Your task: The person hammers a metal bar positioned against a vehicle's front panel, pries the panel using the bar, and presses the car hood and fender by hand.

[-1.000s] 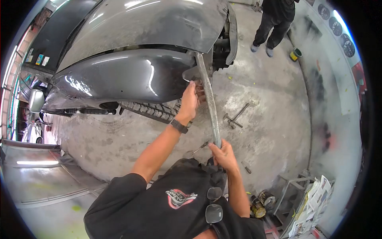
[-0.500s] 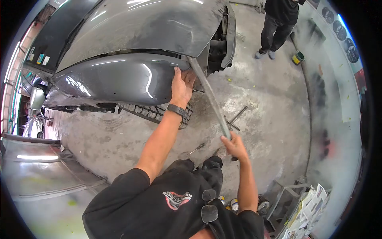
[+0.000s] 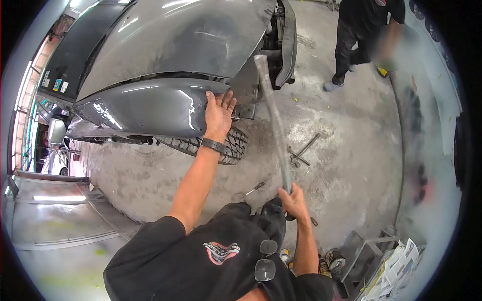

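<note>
Beside the grey fender (image 3: 150, 108), hands well apart. Left hand (image 3: 219, 118) spread, palm showing, at the fender's front edge; whether it touches, I can't tell from here. Right hand (image 3: 294, 202) clamped round the lower end of a metal bar (image 3: 276, 123), top end beyond that edge. Tyre (image 3: 235, 148) below fender; cross-shaped wrench (image 3: 305, 148) on floor (image 3: 356, 185).

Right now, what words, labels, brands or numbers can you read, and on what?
"ALDO", probably part of a longer word: shirt logo; rest too blurred.
Stickers on the car: too small.
Newspaper sheets: print too small.
Can: label unreadable.
Co-worker's shirt badge: cut off, unreadable.
Metal bar: no legible text.
</note>
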Tool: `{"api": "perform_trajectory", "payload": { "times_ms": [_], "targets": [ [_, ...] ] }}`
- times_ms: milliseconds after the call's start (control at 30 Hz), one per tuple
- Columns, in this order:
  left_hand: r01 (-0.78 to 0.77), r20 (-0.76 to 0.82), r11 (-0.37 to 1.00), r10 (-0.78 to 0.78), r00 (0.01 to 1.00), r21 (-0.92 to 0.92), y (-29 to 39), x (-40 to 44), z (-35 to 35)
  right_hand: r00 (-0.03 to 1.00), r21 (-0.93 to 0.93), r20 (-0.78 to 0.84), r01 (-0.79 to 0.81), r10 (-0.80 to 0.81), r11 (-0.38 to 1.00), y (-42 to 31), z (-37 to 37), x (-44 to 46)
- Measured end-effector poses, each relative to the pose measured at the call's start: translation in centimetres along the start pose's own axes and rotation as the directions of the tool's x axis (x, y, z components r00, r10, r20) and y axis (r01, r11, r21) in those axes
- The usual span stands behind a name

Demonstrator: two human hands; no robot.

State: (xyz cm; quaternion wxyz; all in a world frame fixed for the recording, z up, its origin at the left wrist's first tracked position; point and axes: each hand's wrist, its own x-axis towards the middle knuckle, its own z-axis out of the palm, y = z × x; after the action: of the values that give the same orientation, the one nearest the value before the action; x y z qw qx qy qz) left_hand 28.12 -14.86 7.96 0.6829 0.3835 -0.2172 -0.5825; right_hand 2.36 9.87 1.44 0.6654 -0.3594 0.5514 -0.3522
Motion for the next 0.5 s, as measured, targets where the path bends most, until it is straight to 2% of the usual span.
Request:
{"api": "perform_trajectory", "payload": {
  "times_ms": [133,333,500],
  "targets": [
    [0.012,-0.032,1.000,-0.012,0.999,0.024,0.3,0.1,-0.3,0.996,-0.070,0.035,0.083,-0.081,0.994,1.8,2.3,0.2],
    [0.010,-0.024,0.999,-0.009,1.000,0.036,0.4,0.0,-0.4,0.996,-0.077,0.009,0.090,-0.090,0.993,2.5,2.4,-1.3],
    [0.022,-0.043,0.999,-0.020,0.999,0.046,0.3,0.0,-0.4,0.999,-0.145,0.046,0.006,0.000,0.989,0.2,2.4,-1.9]
  ]
}}
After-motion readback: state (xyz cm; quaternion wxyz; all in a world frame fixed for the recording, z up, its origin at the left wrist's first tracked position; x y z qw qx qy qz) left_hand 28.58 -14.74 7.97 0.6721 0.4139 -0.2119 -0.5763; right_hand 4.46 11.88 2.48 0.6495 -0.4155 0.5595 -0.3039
